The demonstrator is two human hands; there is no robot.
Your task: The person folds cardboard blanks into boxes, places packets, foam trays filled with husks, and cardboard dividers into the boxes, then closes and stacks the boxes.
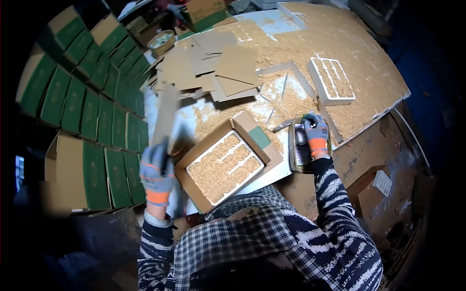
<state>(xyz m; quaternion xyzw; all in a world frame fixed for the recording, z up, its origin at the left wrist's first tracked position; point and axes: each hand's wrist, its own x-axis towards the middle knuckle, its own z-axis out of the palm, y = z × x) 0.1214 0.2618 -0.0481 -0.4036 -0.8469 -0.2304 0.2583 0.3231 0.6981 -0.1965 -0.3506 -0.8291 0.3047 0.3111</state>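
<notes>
Head view: beside the open carton holding a shavings-filled foam tray, the left hand pinches a blurred cardboard strip while the right hand curls over a container, grip unclear; packing seems in hand, the strip probably needing careful lining-up next.

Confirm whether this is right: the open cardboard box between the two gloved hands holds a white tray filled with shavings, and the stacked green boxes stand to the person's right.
No: the stacked green boxes stand to the person's left, as the head view shows. The open cardboard box between the left hand and right hand does hold a white tray filled with shavings.
</notes>
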